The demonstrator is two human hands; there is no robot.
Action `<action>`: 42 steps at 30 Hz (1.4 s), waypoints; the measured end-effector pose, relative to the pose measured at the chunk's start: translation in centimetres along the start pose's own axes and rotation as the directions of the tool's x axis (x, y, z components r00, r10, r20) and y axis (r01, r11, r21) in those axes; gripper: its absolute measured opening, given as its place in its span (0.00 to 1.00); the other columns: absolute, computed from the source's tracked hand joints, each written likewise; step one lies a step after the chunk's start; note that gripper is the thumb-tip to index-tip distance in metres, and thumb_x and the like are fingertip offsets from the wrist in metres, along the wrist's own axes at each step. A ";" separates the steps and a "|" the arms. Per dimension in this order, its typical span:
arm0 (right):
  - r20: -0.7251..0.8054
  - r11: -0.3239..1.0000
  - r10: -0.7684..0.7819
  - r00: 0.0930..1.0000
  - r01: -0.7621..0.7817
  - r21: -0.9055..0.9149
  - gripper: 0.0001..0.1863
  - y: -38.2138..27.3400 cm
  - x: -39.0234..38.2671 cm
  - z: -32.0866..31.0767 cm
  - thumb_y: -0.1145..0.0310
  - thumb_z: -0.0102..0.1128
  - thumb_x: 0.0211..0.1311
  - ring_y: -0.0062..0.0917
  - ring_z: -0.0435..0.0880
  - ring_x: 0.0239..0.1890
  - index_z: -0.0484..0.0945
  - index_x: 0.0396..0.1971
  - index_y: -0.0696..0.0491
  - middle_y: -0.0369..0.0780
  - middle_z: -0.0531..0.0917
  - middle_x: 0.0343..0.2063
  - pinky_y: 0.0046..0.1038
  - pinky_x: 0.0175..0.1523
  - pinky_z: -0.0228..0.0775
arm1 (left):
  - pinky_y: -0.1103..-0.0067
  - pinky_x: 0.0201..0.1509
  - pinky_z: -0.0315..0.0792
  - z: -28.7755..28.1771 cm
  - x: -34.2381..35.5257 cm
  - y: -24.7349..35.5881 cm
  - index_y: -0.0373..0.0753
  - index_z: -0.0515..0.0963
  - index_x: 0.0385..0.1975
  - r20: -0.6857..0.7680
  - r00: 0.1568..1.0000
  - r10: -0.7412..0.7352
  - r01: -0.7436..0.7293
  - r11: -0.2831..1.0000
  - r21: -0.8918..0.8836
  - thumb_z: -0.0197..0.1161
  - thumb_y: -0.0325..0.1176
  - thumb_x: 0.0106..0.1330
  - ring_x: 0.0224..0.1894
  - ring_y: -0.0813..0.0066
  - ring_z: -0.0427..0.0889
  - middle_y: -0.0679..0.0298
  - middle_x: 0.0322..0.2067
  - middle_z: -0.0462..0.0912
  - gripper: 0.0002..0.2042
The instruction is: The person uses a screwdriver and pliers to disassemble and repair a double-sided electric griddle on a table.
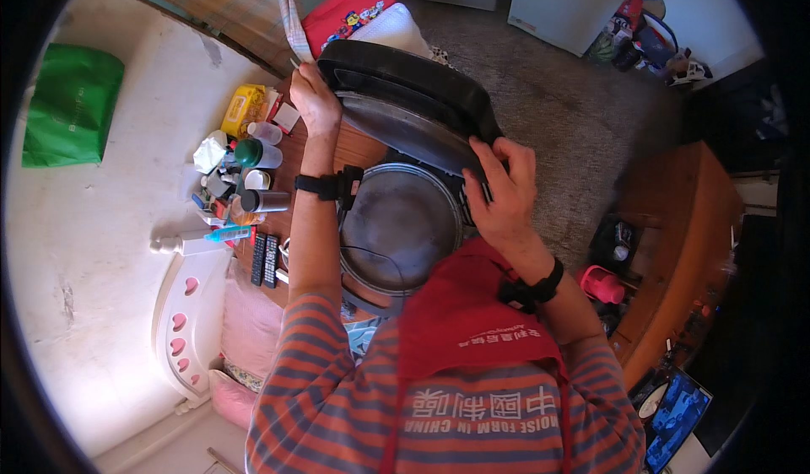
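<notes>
A round black electric griddle (398, 225) sits on a brown wooden table in front of me, its dark cooking plate facing up. Its thick black lid (407, 78) is raised and tilted away at the far side. My left hand (315, 101) is closed at the lid's left end, its fingertips partly hidden. At the lid's right end, my right hand (504, 189) grips the edge with bent fingers, the thumb side near the hinge. A thin cord lies across the lower part of the plate. Both wrists wear black straps.
Left of the griddle stand several bottles and jars (257, 153), a yellow wipes pack (245, 110) and two remote controls (263, 259). Beyond the lid lies a red cloth bag (350, 8). A wooden cabinet (675, 238) with a pink cup (602, 284) stands to the right.
</notes>
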State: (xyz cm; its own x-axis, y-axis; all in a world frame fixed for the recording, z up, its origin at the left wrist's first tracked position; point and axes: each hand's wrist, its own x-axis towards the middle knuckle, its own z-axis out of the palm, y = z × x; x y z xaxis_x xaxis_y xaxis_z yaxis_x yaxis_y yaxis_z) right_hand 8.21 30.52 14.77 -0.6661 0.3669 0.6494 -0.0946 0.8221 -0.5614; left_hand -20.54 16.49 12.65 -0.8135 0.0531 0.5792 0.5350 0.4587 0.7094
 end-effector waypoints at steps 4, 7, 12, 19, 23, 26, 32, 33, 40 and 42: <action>0.005 0.999 0.025 1.000 -0.024 -0.038 0.28 -0.5 -0.2 0.2 0.77 0.69 0.44 0.35 0.71 0.41 0.77 0.51 0.55 0.42 0.72 0.41 0.36 0.46 0.64 | 0.63 0.30 0.64 0.2 0.1 0.1 0.28 0.71 0.25 0.001 1.000 -0.013 0.014 0.999 -0.040 0.43 0.38 0.75 0.22 0.54 0.72 0.44 0.19 0.73 0.20; 0.038 0.999 0.028 0.999 -0.026 -0.046 0.28 -1.0 0.0 -0.1 0.77 0.69 0.44 0.36 0.72 0.41 0.77 0.51 0.55 0.43 0.72 0.42 0.35 0.46 0.65 | 0.62 0.30 0.67 0.1 0.0 0.6 0.29 0.71 0.23 -0.007 1.000 -0.015 0.015 1.000 -0.025 0.43 0.39 0.74 0.23 0.49 0.76 0.44 0.19 0.75 0.21; 0.034 0.997 -0.031 0.999 0.028 0.078 0.25 -2.0 1.7 -1.6 0.78 0.68 0.45 0.39 0.73 0.44 0.74 0.47 0.55 0.44 0.72 0.43 0.34 0.49 0.68 | 0.60 0.30 0.70 -0.4 -0.3 0.1 0.31 0.72 0.23 -0.015 1.000 -0.022 0.022 1.000 0.020 0.45 0.39 0.74 0.25 0.45 0.79 0.44 0.20 0.78 0.20; 0.124 0.983 0.078 0.989 -0.097 0.158 0.26 -3.9 8.6 0.5 0.67 0.71 0.51 0.41 0.81 0.47 0.72 0.49 0.55 0.49 0.80 0.45 0.35 0.50 0.73 | 0.59 0.34 0.72 -1.6 -0.8 0.2 0.30 0.72 0.26 0.058 0.994 -0.097 0.099 0.995 -0.024 0.44 0.39 0.74 0.30 0.43 0.81 0.44 0.23 0.80 0.19; 0.196 0.984 0.118 0.973 -0.141 0.108 0.24 -3.1 9.1 0.0 0.61 0.70 0.55 0.42 0.84 0.39 0.73 0.50 0.54 0.49 0.83 0.35 0.36 0.46 0.75 | 0.60 0.37 0.73 -2.2 -0.5 1.1 0.30 0.73 0.26 0.167 0.982 -0.091 0.102 0.993 -0.060 0.44 0.39 0.74 0.32 0.43 0.81 0.44 0.25 0.81 0.20; 0.240 0.984 0.129 0.962 -0.154 0.089 0.25 -3.0 9.7 -0.5 0.59 0.69 0.56 0.42 0.84 0.40 0.72 0.50 0.53 0.50 0.83 0.36 0.35 0.45 0.75 | 0.58 0.39 0.73 -2.5 0.7 0.6 0.29 0.74 0.27 0.229 0.973 -0.026 0.050 0.994 -0.101 0.45 0.40 0.74 0.33 0.42 0.81 0.43 0.25 0.81 0.20; 0.324 0.972 0.204 0.924 -0.231 0.045 0.29 -1.5 10.8 -1.2 0.58 0.69 0.56 0.42 0.81 0.49 0.70 0.54 0.54 0.52 0.80 0.46 0.36 0.53 0.71 | 0.65 0.37 0.71 -1.8 3.0 -0.1 0.30 0.73 0.33 0.519 0.854 0.021 0.050 0.991 -0.122 0.44 0.43 0.76 0.30 0.54 0.79 0.47 0.25 0.79 0.20; 0.357 0.987 0.103 0.928 -0.141 0.082 0.30 -1.8 11.3 -1.4 0.59 0.69 0.56 0.42 0.78 0.52 0.69 0.56 0.55 0.52 0.78 0.49 0.36 0.56 0.69 | 0.63 0.47 0.70 -2.0 3.0 -0.4 0.26 0.75 0.33 0.570 0.820 -0.045 0.137 0.983 -0.120 0.44 0.43 0.75 0.42 0.43 0.78 0.37 0.34 0.79 0.22; 0.580 0.928 -0.278 0.766 0.369 -0.043 0.23 -9.7 21.0 4.4 0.54 0.58 0.63 0.44 0.75 0.54 0.76 0.50 0.57 0.49 0.80 0.47 0.40 0.57 0.67 | 0.67 0.47 0.72 -3.5 3.1 1.4 0.26 0.74 0.40 0.614 0.790 0.000 0.201 0.945 -0.259 0.41 0.43 0.76 0.40 0.54 0.82 0.44 0.34 0.82 0.22; 0.773 0.921 -0.027 0.634 0.316 -0.228 0.23 -10.4 23.2 9.8 0.51 0.54 0.65 0.43 0.80 0.47 0.79 0.44 0.57 0.50 0.82 0.41 0.38 0.52 0.69 | 0.69 0.48 0.72 -2.7 2.9 -0.5 0.27 0.73 0.42 0.608 0.794 0.018 0.197 0.938 -0.284 0.40 0.44 0.77 0.41 0.60 0.82 0.49 0.36 0.84 0.23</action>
State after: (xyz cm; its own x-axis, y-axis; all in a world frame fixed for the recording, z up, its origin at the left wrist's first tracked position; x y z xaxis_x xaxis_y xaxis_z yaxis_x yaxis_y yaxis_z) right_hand -13.55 26.23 30.66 -0.9916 -0.1258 0.0310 -0.1295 0.9722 -0.1949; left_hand -22.59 13.97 15.06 -0.7748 0.5897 0.2280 0.4066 0.1887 0.8939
